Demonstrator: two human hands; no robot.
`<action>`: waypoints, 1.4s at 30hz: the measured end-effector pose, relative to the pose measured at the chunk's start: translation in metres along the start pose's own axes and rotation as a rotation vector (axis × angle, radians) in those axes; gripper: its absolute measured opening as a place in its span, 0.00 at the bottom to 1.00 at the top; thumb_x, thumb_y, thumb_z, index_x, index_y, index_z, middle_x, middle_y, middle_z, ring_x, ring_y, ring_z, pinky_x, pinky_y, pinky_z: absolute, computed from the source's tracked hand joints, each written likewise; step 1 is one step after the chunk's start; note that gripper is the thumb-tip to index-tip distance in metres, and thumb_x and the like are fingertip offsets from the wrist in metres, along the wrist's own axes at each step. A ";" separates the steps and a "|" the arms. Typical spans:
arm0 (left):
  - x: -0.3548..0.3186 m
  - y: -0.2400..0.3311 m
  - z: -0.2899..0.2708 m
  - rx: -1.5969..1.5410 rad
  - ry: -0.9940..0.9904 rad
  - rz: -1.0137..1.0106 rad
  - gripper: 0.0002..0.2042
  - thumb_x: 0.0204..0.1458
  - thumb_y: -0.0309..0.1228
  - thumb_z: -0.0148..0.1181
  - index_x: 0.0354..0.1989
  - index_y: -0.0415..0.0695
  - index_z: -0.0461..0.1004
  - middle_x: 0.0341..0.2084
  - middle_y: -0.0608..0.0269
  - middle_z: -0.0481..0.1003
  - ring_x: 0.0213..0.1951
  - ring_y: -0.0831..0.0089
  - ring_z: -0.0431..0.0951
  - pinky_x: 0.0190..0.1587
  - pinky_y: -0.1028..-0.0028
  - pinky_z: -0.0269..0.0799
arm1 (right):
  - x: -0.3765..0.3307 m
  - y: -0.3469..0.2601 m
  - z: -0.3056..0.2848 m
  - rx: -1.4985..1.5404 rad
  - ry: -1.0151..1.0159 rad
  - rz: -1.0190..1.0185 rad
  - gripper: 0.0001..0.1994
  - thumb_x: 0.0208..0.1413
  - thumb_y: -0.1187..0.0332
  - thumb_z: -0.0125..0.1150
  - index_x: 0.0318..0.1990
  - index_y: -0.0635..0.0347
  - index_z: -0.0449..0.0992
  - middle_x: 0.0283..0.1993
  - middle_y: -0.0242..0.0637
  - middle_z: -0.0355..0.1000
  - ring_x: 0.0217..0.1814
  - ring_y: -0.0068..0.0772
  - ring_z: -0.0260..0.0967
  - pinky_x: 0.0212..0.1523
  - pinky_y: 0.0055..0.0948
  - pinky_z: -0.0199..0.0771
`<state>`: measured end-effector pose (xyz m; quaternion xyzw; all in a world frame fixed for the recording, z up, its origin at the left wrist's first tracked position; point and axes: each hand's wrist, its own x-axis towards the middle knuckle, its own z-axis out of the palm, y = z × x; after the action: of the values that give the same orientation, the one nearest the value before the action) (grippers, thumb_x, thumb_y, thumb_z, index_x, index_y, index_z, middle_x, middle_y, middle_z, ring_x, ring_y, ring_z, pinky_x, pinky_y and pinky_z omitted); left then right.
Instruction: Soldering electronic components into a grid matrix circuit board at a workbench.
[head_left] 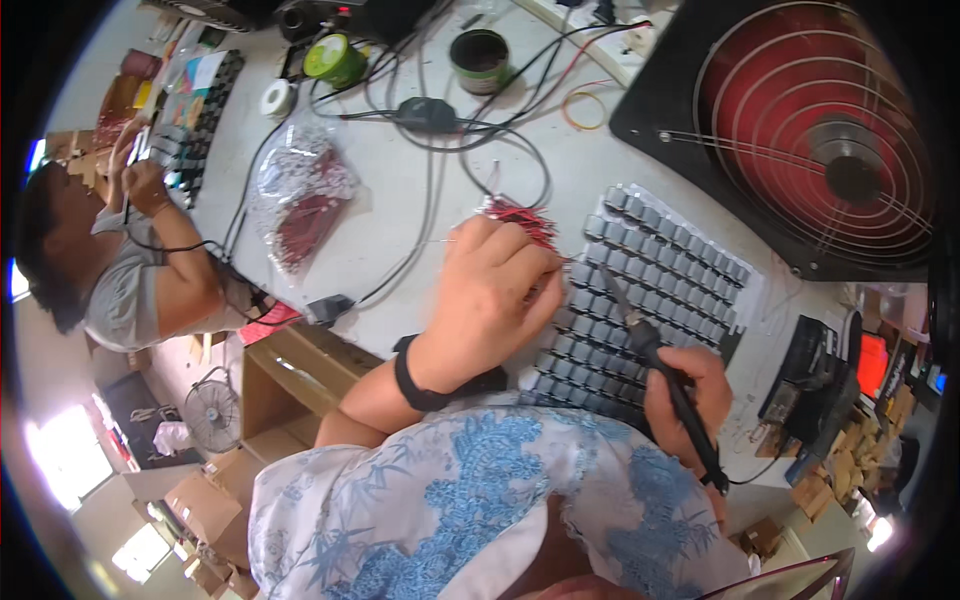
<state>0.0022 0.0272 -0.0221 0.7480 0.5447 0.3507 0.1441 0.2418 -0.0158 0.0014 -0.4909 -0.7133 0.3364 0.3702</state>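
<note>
My left hand [495,290], with a black band on its wrist, is closed in a pinch on a thin wire [570,259], whose end sticks out toward the grey parts. Just beyond its knuckles lies a bundle of short red wires [528,222], partly hidden by the hand. Rows of small grey block-like parts [655,265] stand on a pale tray to the right. My right hand [690,400] grips a soldering iron [665,365] by its black handle. The iron's metal tip slants up-left over the rows, close to the left hand's fingertips; contact cannot be made out.
A clear bag [305,195] of red wires with white ends lies at left. Black cables with an inline box [427,115] cross the table near a green-labelled tin [479,62] and green solder spool [335,60]. A large caged fan [820,130] stands far right. Another person [150,270] works at left.
</note>
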 end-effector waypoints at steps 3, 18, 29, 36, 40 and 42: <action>-0.003 0.000 0.005 -0.041 0.012 -0.005 0.05 0.39 0.25 0.65 0.26 0.45 0.74 0.25 0.64 0.68 0.33 0.62 0.67 0.38 0.65 0.62 | 0.002 -0.002 0.004 -0.031 0.004 0.005 0.14 0.47 0.76 0.66 0.42 0.61 0.73 0.29 0.37 0.71 0.24 0.31 0.69 0.26 0.26 0.67; -0.005 -0.005 0.009 -0.025 0.007 -0.009 0.05 0.40 0.25 0.65 0.25 0.46 0.76 0.23 0.66 0.69 0.32 0.64 0.66 0.37 0.68 0.62 | 0.006 -0.006 0.009 -0.051 0.006 0.068 0.13 0.48 0.76 0.68 0.42 0.60 0.74 0.26 0.33 0.72 0.21 0.21 0.66 0.24 0.21 0.66; -0.001 -0.002 0.006 0.009 0.055 -0.023 0.05 0.40 0.24 0.65 0.25 0.46 0.76 0.23 0.66 0.69 0.31 0.64 0.66 0.37 0.68 0.61 | 0.001 -0.004 0.005 -0.029 0.035 0.057 0.13 0.47 0.76 0.67 0.41 0.60 0.74 0.30 0.36 0.73 0.23 0.24 0.67 0.25 0.23 0.67; 0.004 0.007 0.011 -0.042 -0.013 0.031 0.05 0.40 0.24 0.65 0.26 0.46 0.76 0.23 0.66 0.68 0.32 0.63 0.66 0.37 0.67 0.62 | -0.008 0.002 -0.003 -0.071 0.050 0.101 0.13 0.48 0.75 0.67 0.41 0.60 0.75 0.31 0.37 0.74 0.23 0.24 0.67 0.26 0.22 0.68; 0.003 0.006 0.015 -0.036 -0.020 0.053 0.05 0.40 0.24 0.65 0.26 0.46 0.75 0.23 0.65 0.68 0.31 0.63 0.67 0.37 0.67 0.62 | -0.007 0.002 -0.002 -0.046 0.010 0.111 0.13 0.48 0.74 0.68 0.42 0.60 0.75 0.31 0.35 0.74 0.24 0.23 0.68 0.27 0.21 0.69; 0.003 0.003 0.017 -0.035 -0.023 0.053 0.05 0.40 0.24 0.65 0.26 0.45 0.75 0.23 0.65 0.67 0.31 0.63 0.67 0.36 0.67 0.63 | -0.006 0.002 -0.001 -0.043 0.013 0.119 0.13 0.48 0.73 0.68 0.42 0.60 0.76 0.31 0.35 0.74 0.24 0.22 0.68 0.28 0.21 0.69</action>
<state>0.0166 0.0316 -0.0311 0.7637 0.5166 0.3551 0.1540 0.2456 -0.0210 -0.0009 -0.5425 -0.6874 0.3393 0.3437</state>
